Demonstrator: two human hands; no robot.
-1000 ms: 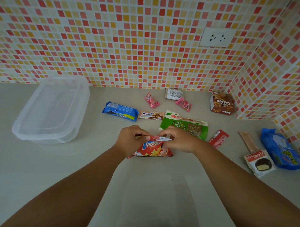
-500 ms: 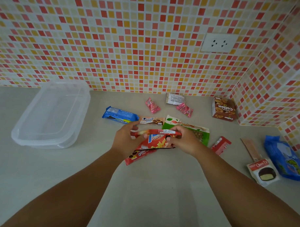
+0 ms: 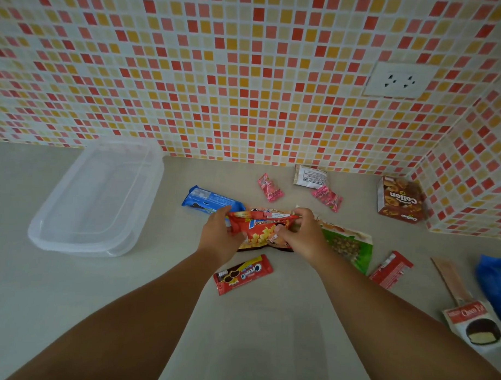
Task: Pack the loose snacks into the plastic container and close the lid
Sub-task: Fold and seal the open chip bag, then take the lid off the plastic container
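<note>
A red potato-snack bag (image 3: 259,228) is lifted off the counter between both hands. My left hand (image 3: 218,234) grips its left edge and my right hand (image 3: 297,234) pinches its right side and top seam. Below them a red Cream-O packet (image 3: 243,273) lies flat on the counter. The clear plastic container (image 3: 57,234) stands at the left against the wall with its lid on. Loose snacks lie around: a blue cookie pack (image 3: 206,201), a green nut bag (image 3: 348,244), two pink sweets (image 3: 269,187), a white sachet (image 3: 311,176) and a brown Collon box (image 3: 399,199).
At the right lie a small red packet (image 3: 390,268), a Choco Pie wrapper (image 3: 479,325) with a brown strip, and a blue bag (image 3: 496,283) at the frame edge. A tiled wall with a socket (image 3: 399,81) closes the back and the right corner.
Both hands raised the potato-snack bag off the counter. The red Cream-O packet that was under it slipped free and now lies on the counter below my hands.
</note>
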